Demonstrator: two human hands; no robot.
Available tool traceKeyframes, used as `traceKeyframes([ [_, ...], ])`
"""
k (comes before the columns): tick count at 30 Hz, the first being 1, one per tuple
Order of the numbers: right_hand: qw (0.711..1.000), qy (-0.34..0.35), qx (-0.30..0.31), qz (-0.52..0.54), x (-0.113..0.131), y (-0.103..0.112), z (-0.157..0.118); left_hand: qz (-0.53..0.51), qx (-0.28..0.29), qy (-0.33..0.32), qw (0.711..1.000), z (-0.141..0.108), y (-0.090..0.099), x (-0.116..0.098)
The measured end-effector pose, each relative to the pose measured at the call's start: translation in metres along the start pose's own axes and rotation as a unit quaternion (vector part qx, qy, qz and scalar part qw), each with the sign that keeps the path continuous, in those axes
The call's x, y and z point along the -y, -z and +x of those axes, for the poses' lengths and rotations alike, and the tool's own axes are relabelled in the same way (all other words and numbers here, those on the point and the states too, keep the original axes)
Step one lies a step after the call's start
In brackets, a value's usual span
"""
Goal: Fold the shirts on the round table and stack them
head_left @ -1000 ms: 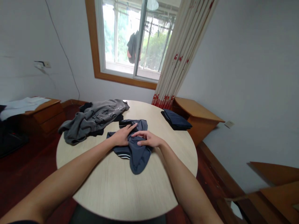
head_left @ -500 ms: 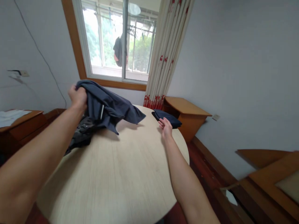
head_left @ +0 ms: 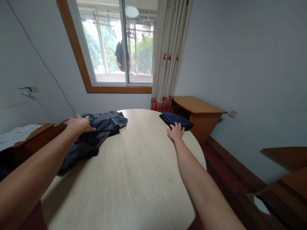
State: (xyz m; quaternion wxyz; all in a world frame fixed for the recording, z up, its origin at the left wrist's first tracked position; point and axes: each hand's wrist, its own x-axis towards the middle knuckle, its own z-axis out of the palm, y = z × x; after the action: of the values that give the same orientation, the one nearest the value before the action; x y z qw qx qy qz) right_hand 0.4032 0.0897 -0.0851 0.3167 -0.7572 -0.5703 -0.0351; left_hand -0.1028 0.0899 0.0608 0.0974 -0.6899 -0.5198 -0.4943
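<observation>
A blue-grey garment (head_left: 104, 122) lies crumpled on top of a pile of dark clothes (head_left: 83, 145) at the left side of the round pale table (head_left: 134, 172). Over the pile's upper left edge, my left hand (head_left: 80, 124) has its fingers spread, with nothing gripped. Folded dark navy clothes (head_left: 178, 120) rest near the table's right far edge. My right hand (head_left: 176, 131) is at their near edge, fingers apart, touching or just in front of them.
A wooden desk (head_left: 199, 105) stands behind the table at the right, beside a patterned curtain (head_left: 165, 64). At the left is a wooden cabinet (head_left: 45, 129) with white cloth or paper (head_left: 19, 134) on it. A window is ahead.
The blue-grey garment, earlier held up in my left hand, now lies on the left pile, and that hand has opened. My right hand remains by the folded clothes. The view has shifted slightly.
</observation>
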Motion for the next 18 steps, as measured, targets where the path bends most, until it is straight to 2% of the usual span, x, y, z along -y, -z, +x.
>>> traceKeyframes([
  [3,1.0,-0.003,-0.008,0.01,0.002,0.001,0.001,0.171,0.097,0.051,0.979,-0.008,-0.009,-0.029],
  [4,1.0,-0.003,-0.014,0.02,0.004,0.003,0.001,0.186,0.138,0.036,0.972,-0.019,-0.015,-0.043],
  [6,0.999,-0.001,-0.021,0.042,0.009,0.008,-0.001,0.148,0.189,-0.008,0.971,-0.052,-0.029,-0.071],
  [9,0.995,0.037,-0.032,0.084,0.025,0.023,-0.009,0.086,0.251,-0.009,0.964,-0.107,-0.05,-0.1],
  [11,0.986,0.1,-0.039,0.125,0.043,0.035,-0.019,0.058,0.273,-0.018,0.96,-0.132,-0.06,-0.104],
  [13,0.965,0.186,-0.028,0.185,0.068,0.049,-0.035,0.035,0.279,-0.031,0.959,-0.144,-0.065,-0.101],
  [16,0.902,0.302,0.009,0.308,0.109,0.07,-0.063,0.006,0.266,-0.024,0.964,-0.148,-0.067,-0.091],
  [18,0.856,0.333,0.015,0.394,0.129,0.082,-0.077,-0.011,0.256,-0.006,0.967,-0.147,-0.066,-0.085],
])
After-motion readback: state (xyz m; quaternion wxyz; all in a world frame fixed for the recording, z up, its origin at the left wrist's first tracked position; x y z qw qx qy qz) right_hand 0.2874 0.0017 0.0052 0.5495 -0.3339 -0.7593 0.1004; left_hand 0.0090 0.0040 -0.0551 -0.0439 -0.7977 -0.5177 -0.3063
